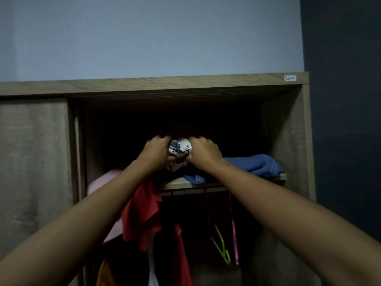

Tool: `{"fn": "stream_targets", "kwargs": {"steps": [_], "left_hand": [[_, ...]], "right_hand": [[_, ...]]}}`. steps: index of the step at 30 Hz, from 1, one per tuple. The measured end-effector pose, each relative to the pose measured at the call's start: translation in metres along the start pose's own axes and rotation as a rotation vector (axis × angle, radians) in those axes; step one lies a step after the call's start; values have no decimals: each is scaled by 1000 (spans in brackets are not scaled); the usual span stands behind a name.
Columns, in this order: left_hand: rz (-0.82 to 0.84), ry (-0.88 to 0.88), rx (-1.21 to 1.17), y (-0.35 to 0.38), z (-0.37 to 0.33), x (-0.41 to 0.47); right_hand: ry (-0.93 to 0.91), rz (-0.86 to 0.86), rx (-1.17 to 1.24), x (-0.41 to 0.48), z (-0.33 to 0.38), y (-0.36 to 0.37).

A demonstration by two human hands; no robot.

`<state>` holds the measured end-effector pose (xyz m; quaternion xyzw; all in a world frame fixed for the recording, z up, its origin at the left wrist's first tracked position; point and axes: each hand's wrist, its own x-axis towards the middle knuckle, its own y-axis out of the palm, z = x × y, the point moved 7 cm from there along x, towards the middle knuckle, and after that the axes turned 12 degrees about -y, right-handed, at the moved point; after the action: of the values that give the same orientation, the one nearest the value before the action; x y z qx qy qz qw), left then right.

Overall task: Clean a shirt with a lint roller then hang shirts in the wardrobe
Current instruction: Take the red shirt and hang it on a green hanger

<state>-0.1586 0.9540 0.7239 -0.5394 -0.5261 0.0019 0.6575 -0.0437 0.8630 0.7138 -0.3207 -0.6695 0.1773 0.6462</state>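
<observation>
On the wardrobe's point(288, 141) upper shelf point(177, 184), the white printed shirt point(179, 146) sits bunched between both hands. Risk: pulling it out may drag the red garment point(142, 213), which hangs over the shelf edge, or the blue clothes point(257, 164) just beside it. Both arms reach up and forward. The left hand point(157, 150) and right hand point(203, 150) are curled, grasping the bundle from either side.

A pale blue-grey wall point(144, 38) fills the upper view, plain and dim. To its right stands a much darker navy surface point(346, 100) — wall or curtain, unclear. A small white sticker point(290, 78) with blue print sits below the pale wall's right end. Lower lies folded blue denim point(257, 165).
</observation>
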Motion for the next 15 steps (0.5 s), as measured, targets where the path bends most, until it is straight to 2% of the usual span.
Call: {"fn": "stream_targets", "kwargs": {"steps": [6, 11, 15], "left_hand": [[-40, 56, -137, -3, -62, 15], [-21, 134, -244, 12, -128, 17], [37, 114, -292, 33, -157, 16]], "right_hand": [[74, -82, -82, -11, -53, -42], [167, -61, -182, -39, -106, -63], [257, -20, -171, -58, -139, -66]]}}
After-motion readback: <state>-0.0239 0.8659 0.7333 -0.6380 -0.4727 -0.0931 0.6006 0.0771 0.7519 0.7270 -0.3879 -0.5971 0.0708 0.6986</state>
